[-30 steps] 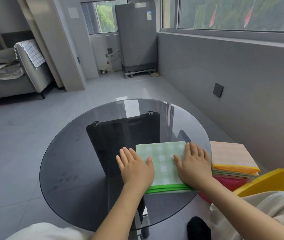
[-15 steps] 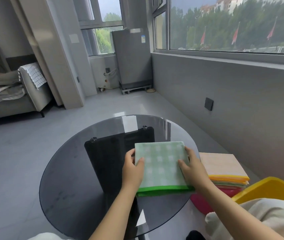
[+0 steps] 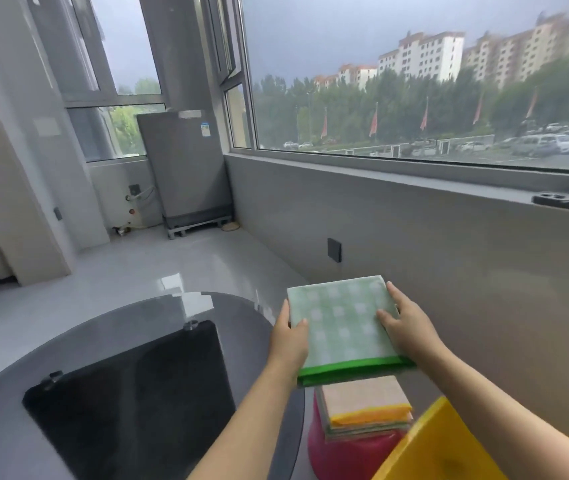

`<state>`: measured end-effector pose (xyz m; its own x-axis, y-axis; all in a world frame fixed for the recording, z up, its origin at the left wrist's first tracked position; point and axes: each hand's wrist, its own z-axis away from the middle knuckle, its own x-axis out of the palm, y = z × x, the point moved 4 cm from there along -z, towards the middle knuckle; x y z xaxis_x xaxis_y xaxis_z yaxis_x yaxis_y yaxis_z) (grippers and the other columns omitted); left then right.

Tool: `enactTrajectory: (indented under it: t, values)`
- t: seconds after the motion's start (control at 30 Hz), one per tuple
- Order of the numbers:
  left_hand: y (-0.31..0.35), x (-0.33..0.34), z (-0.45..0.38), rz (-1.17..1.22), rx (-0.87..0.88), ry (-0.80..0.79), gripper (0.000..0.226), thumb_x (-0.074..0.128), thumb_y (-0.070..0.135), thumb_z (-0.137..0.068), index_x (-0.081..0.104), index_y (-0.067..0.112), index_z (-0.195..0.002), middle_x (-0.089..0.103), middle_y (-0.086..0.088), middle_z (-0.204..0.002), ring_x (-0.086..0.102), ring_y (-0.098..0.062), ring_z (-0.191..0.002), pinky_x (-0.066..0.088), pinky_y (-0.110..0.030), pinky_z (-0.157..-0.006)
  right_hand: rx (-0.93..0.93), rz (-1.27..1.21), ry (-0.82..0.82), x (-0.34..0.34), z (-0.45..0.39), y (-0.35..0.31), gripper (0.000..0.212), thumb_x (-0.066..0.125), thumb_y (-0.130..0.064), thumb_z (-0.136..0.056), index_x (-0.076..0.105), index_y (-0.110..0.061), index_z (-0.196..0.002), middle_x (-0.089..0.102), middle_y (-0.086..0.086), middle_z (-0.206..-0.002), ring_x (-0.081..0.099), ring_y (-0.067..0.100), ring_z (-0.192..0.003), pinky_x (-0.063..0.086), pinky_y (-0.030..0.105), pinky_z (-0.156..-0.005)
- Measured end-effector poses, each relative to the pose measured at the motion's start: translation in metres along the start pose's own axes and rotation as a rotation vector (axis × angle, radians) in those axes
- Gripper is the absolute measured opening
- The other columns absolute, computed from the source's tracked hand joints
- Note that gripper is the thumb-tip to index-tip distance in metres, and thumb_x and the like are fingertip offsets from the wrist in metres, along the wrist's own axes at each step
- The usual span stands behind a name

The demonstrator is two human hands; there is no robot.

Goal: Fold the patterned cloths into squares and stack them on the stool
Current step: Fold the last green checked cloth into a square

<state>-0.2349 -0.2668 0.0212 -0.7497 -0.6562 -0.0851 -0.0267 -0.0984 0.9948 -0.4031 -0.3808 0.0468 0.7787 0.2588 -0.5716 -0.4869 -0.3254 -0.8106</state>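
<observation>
Fingers of the left hand (image 3: 288, 344) curl under the left edge of a folded green checked cloth (image 3: 343, 325) with the thumb pressed on top, and the right hand (image 3: 408, 325) grips the right edge the same way, thumb on the upper face and fingers tucked beneath. Between them the cloth is held flat in the air, clear of the tabletop (image 3: 68, 358) and just above and beyond a stack of folded cloths (image 3: 366, 403). That stack, peach on top with orange and greenish layers under it, sits on a pink stool (image 3: 345, 452) beside the tabletop's right rim. Folded nearly square, the green cloth has its bright green hem along the near edge facing the person, and its slightly longer side runs away from the person toward the wall, tilted a little to the right.

Dark round glass forms the tabletop, with a black base (image 3: 130, 403) visible through it. A yellow bin (image 3: 439, 441) shows at the lower right, touching the picture's edge. Pale glossy floor tiles run to a grey appliance (image 3: 186, 168) standing in the corner, and a grey low wall with a dark socket (image 3: 334, 250) carries a wide window (image 3: 414, 81) looking out on trees, red flags, parked cars and apartment blocks
</observation>
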Motion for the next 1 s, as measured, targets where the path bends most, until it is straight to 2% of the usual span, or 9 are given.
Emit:
enactTrajectory:
  t: [0.1, 0.23, 0.3, 0.4, 0.47, 0.57, 0.67, 0.8, 1.0]
  values:
    - [-0.018, 0.039, -0.026, -0.036, -0.065, 0.002, 0.059, 0.040, 0.011, -0.092, 0.029, 0.033, -0.147, 0.052, 0.004, -0.137, 0.061, -0.017, -0.101, 0.053, -0.037, -0.090, 0.035, 0.030, 0.008, -0.012, -0.020, 0.030, 0.063, 0.055, -0.018, -0.091, 0.026, -0.019, -0.147, 0.044, 0.014, -0.138, 0.045, 0.027, -0.125, 0.036, 0.027, -0.091]
    - [-0.045, 0.075, -0.051, -0.102, -0.141, 0.061, 0.066, 0.033, 0.004, -0.088, 0.028, 0.031, -0.148, 0.050, 0.003, -0.139, 0.059, -0.014, -0.075, 0.052, -0.029, -0.069, 0.104, 0.061, -0.019, -0.007, -0.043, 0.073, 0.065, 0.056, -0.018, -0.091, 0.024, -0.019, -0.148, 0.046, 0.015, -0.133, 0.048, 0.027, -0.120, 0.033, 0.023, -0.079]
    - [-0.062, 0.088, -0.061, -0.199, -0.167, 0.097, 0.068, 0.032, 0.004, -0.088, 0.022, 0.032, -0.150, 0.049, 0.001, -0.140, 0.061, -0.021, -0.086, 0.051, -0.030, -0.070, 0.136, 0.069, -0.039, 0.001, -0.053, 0.093, 0.066, 0.056, -0.018, -0.091, 0.023, -0.018, -0.148, 0.046, 0.015, -0.131, 0.049, 0.028, -0.116, 0.034, 0.022, -0.076]
    - [-0.093, 0.102, -0.070, -0.371, -0.221, 0.134, 0.068, 0.029, 0.007, -0.091, 0.013, 0.035, -0.151, 0.039, -0.007, -0.147, 0.058, -0.034, -0.108, 0.050, -0.040, -0.087, 0.186, 0.083, -0.079, 0.020, -0.063, 0.122, 0.068, 0.057, -0.019, -0.091, 0.021, -0.018, -0.148, 0.043, 0.016, -0.130, 0.048, 0.028, -0.117, 0.031, 0.021, -0.073]
    - [-0.113, 0.107, -0.074, -0.457, -0.245, 0.145, 0.065, 0.028, 0.008, -0.093, 0.010, 0.031, -0.152, 0.034, -0.009, -0.148, 0.054, -0.033, -0.114, 0.050, -0.041, -0.089, 0.215, 0.084, -0.108, 0.036, -0.067, 0.141, 0.069, 0.056, -0.021, -0.091, 0.019, -0.018, -0.149, 0.041, 0.015, -0.130, 0.047, 0.027, -0.117, 0.032, 0.022, -0.076]
    - [-0.136, 0.104, -0.079, -0.601, -0.261, 0.191, 0.060, 0.029, 0.010, -0.095, 0.014, 0.026, -0.152, 0.038, -0.007, -0.144, 0.037, -0.030, -0.128, 0.040, -0.040, -0.100, 0.239, 0.069, -0.151, 0.064, -0.070, 0.163, 0.070, 0.056, -0.023, -0.091, 0.017, -0.018, -0.149, 0.040, 0.013, -0.131, 0.047, 0.025, -0.116, 0.033, 0.022, -0.078]
    - [-0.160, 0.102, -0.083, -0.713, -0.284, 0.210, 0.058, 0.031, 0.012, -0.096, 0.014, 0.022, -0.151, 0.039, -0.006, -0.142, 0.029, -0.028, -0.131, 0.032, -0.037, -0.101, 0.246, 0.059, -0.186, 0.090, -0.072, 0.183, 0.071, 0.057, -0.023, -0.091, 0.016, -0.016, -0.149, 0.039, 0.013, -0.132, 0.046, 0.024, -0.118, 0.034, 0.021, -0.081]
    - [-0.193, 0.104, -0.080, -0.723, -0.299, 0.213, 0.057, 0.033, 0.012, -0.097, 0.015, 0.017, -0.151, 0.038, -0.009, -0.141, 0.027, -0.028, -0.131, 0.037, -0.038, -0.099, 0.276, 0.060, -0.242, 0.113, -0.066, 0.207, 0.071, 0.055, -0.024, -0.092, 0.014, -0.017, -0.150, 0.038, 0.009, -0.122, 0.045, 0.023, -0.116, 0.036, 0.024, -0.086]
    - [-0.216, 0.102, -0.074, -0.634, -0.282, 0.265, 0.054, 0.038, 0.012, -0.098, 0.023, 0.015, -0.150, 0.038, -0.011, -0.135, 0.025, -0.026, -0.129, 0.037, -0.038, -0.094, 0.231, 0.126, -0.231, 0.126, -0.056, 0.222, 0.071, 0.053, -0.024, -0.093, 0.011, -0.021, -0.149, 0.036, 0.000, -0.105, 0.049, 0.018, -0.093, 0.039, 0.025, -0.074]
